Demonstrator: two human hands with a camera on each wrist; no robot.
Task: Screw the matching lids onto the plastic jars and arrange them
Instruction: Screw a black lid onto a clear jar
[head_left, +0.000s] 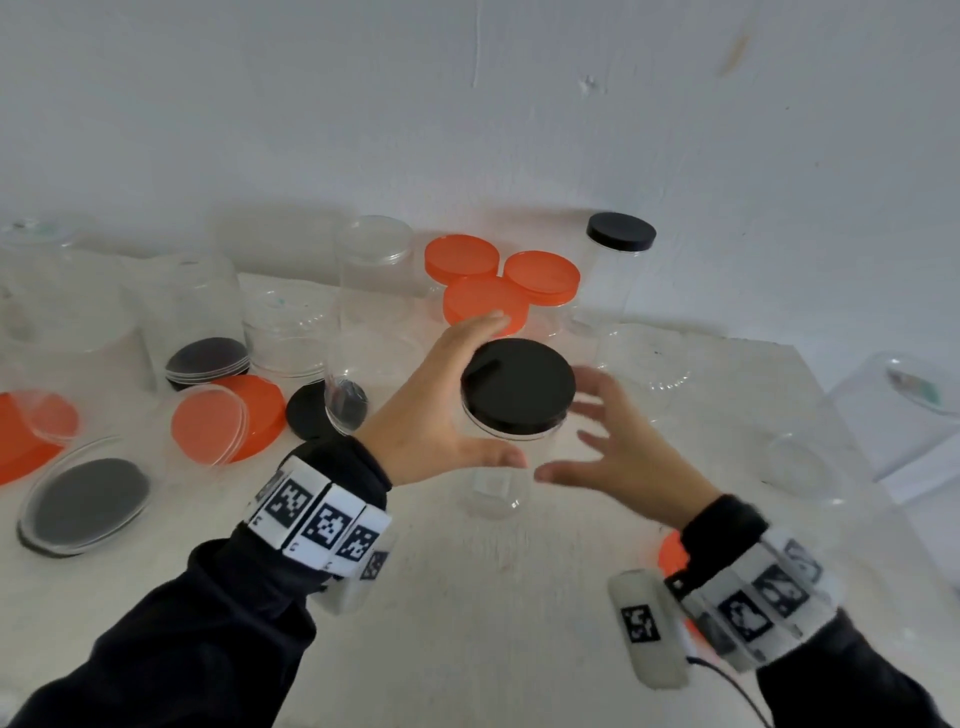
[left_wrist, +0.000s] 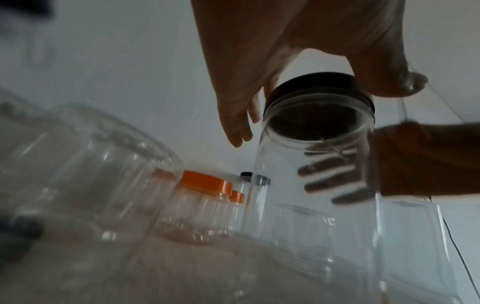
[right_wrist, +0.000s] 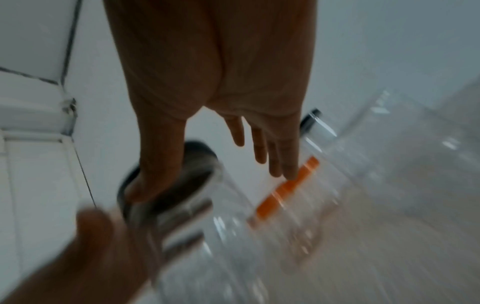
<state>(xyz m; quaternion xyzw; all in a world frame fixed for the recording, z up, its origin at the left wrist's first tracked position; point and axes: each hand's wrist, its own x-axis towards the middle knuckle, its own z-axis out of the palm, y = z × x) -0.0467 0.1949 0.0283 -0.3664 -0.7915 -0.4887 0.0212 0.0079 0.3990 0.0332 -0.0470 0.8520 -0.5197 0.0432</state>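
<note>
Far left of table (head_left: 467, 597): orange lids (head_left: 228, 418) and black lids (head_left: 85, 501) lie loose, some under or inside clear lidless jars (head_left: 187, 301); three orange-lidded jars (head_left: 485, 283) and a tall black-capped jar (head_left: 618, 260) stand near the wall.

Left hand (head_left: 441, 410): fingers and thumb spread wide around the black lid (head_left: 518, 384) of the centre jar (head_left: 498, 467). Thumb tip sits at the jar shoulder just under the lid rim, fingertips (head_left: 488, 319) reach past the lid's far edge. Left wrist view confirms thumb on the lid's edge, fingers down its other side.

Centre jar: upright on table between both hands, lid seated on top. Pale label on its wall, writing unreadable.

Right hand (head_left: 618, 447): fingers splayed and motion-blurred just beside the jar; contact cannot be told. Both wristbands (head_left: 319, 519) carry black-and-white square code markers, no readable text
</note>
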